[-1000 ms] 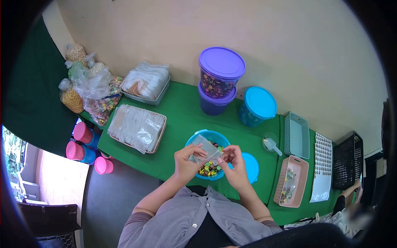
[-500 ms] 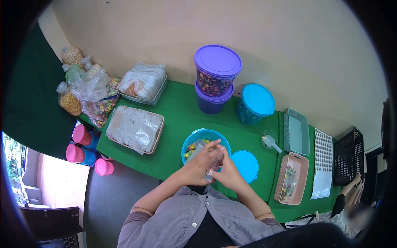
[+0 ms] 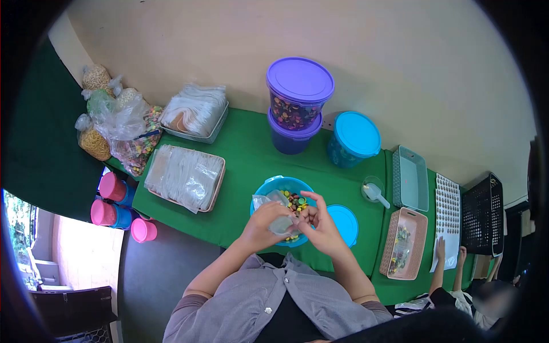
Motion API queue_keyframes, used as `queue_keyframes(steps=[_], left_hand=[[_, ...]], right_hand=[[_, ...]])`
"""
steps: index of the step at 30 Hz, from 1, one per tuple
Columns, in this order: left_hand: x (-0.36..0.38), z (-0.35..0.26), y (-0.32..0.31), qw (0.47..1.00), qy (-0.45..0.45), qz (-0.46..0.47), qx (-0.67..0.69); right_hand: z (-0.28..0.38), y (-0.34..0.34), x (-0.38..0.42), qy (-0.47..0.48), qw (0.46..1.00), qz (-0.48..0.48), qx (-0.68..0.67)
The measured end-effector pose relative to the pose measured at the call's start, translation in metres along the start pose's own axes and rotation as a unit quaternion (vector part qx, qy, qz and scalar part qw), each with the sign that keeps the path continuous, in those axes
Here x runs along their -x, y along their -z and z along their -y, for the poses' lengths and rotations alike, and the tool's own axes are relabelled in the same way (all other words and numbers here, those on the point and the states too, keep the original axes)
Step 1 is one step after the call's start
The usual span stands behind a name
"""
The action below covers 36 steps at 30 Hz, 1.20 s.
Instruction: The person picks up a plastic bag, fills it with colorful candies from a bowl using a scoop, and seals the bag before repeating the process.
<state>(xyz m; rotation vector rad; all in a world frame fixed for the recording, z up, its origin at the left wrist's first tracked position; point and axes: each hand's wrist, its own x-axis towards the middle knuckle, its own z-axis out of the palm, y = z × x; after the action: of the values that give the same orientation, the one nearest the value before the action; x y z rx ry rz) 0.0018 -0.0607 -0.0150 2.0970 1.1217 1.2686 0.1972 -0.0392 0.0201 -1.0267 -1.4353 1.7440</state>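
Over a light-blue tub (image 3: 269,184) of small colourful wrapped candies (image 3: 295,201), both of my hands are close together. A small clear plastic bag (image 3: 281,225) is gripped by my left hand (image 3: 264,226), its fingers bent around it. Close against the bag's right side is my right hand (image 3: 325,230), with the index finger stretched out, the thumb apart and the other fingers curled. Whether its fingertips touch the bag is hard to see. More clear plastic (image 3: 278,196) lies inside the tub behind my left hand.
A blue lid (image 3: 343,225) lies right of the tub. Behind stand stacked purple tubs (image 3: 300,80) and a blue-lidded tub (image 3: 357,135). Plastic bags fill a basket (image 3: 219,188) at left. At right are a scoop (image 3: 375,194), a pink basket (image 3: 422,243) and another person's hands (image 3: 440,250).
My hands have parted slightly, the right index finger now stretched out, and the bag shows between them. More candies are visible. At far right, the other person's hands have moved from the black basket to the sheet.
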Motion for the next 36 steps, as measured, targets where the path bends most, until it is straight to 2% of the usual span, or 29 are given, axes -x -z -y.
queue_keyframes(steps=[1,2,3,4,5,6,7,9,11,14,15,17,18,19,20,21,22,23,25,26,28,30,31,33,35,36], left_hand=[[0.0,0.0,0.001,1.0,-0.001,0.001,0.0],[0.0,-0.001,0.004,0.989,0.083,-0.031,0.116],[-0.002,-0.005,0.007,0.957,0.165,-0.063,0.23],[-0.003,-0.009,0.008,0.957,0.165,-0.062,0.23],[-0.006,-0.013,0.008,0.942,0.144,-0.07,0.294],[-0.008,-0.016,0.007,0.923,0.121,-0.077,0.356],[-0.006,-0.016,0.004,0.923,0.121,-0.076,0.356],[-0.001,-0.016,-0.002,0.939,0.067,-0.058,0.331],[0.001,-0.017,-0.004,0.938,0.056,-0.062,0.337],[0.002,-0.011,0.001,0.943,0.01,-0.052,0.328],[-0.002,-0.015,0.006,0.938,-0.004,-0.084,0.336],[-0.009,-0.019,0.019,0.932,-0.016,-0.116,0.342],[-0.013,-0.016,0.029,0.946,-0.039,-0.153,0.284],[-0.015,-0.012,0.037,0.954,-0.06,-0.19,0.223],[-0.015,-0.008,0.042,0.954,-0.058,-0.192,0.223],[-0.015,-0.002,0.045,0.95,-0.03,-0.231,0.208],[-0.015,0.005,0.047,0.944,-0.002,-0.268,0.193],[-0.013,0.011,0.05,0.944,-0.003,-0.267,0.194],[-0.01,0.021,0.053,0.957,0.075,-0.255,0.113],[-0.008,0.025,0.052,0.958,0.077,-0.254,0.113],[-0.007,0.029,0.049,0.962,0.138,-0.234,0.032],[-0.004,0.042,0.04,0.956,0.165,-0.239,0.04],[-0.002,0.05,0.033,0.95,0.189,-0.244,0.049],[0.003,0.065,0.013,0.946,0.195,-0.259,0.014],[0.012,0.077,-0.004,0.94,0.201,-0.276,-0.02],[0.019,0.081,-0.013,0.948,0.166,-0.253,-0.095]], right_hand=[[0.001,0.002,-0.002,0.011,0.998,0.033,-0.058],[0.003,0.003,-0.003,0.012,0.998,0.033,-0.058],[0.009,0.003,-0.003,0.102,0.993,0.042,0.032],[0.012,0.003,-0.002,0.189,0.973,0.049,0.122],[0.008,0.001,-0.003,0.188,0.974,0.047,0.121],[0.002,-0.003,-0.006,0.198,0.954,0.059,0.218],[-0.004,-0.008,-0.009,0.207,0.924,0.072,0.312],[-0.028,-0.011,-0.01,0.205,0.934,0.08,0.282],[-0.072,-0.001,-0.017,0.229,0.912,0.118,0.32],[-0.041,-0.014,-0.018,0.187,0.937,0.089,0.281],[-0.039,-0.014,-0.02,0.187,0.937,0.087,0.281],[-0.036,-0.016,-0.023,0.233,0.919,0.01,0.318],[-0.042,-0.013,-0.024,0.233,0.919,0.012,0.318],[-0.052,-0.005,-0.027,0.165,0.915,-0.035,0.367],[-0.063,0.002,-0.03,0.094,0.902,-0.082,0.414],[-0.073,0.006,-0.032,0.094,0.902,-0.081,0.414],[-0.083,0.01,-0.033,0.081,0.876,-0.058,0.472],[-0.092,0.013,-0.034,0.067,0.846,-0.036,0.528],[-0.106,0.01,-0.039,0.052,0.833,-0.024,0.55],[-0.113,0.006,-0.041,0.038,0.82,-0.012,0.571],[-0.122,0.003,-0.052,0.048,0.811,-0.034,0.582],[-0.132,0.002,-0.066,0.058,0.802,-0.054,0.592],[-0.136,0.002,-0.074,0.025,0.801,-0.041,0.597],[-0.14,0.003,-0.081,-0.006,0.798,-0.029,0.602],[-0.141,0.004,-0.085,0.034,0.812,-0.046,0.58],[-0.133,0.007,-0.085,0.036,0.811,-0.043,0.582]])
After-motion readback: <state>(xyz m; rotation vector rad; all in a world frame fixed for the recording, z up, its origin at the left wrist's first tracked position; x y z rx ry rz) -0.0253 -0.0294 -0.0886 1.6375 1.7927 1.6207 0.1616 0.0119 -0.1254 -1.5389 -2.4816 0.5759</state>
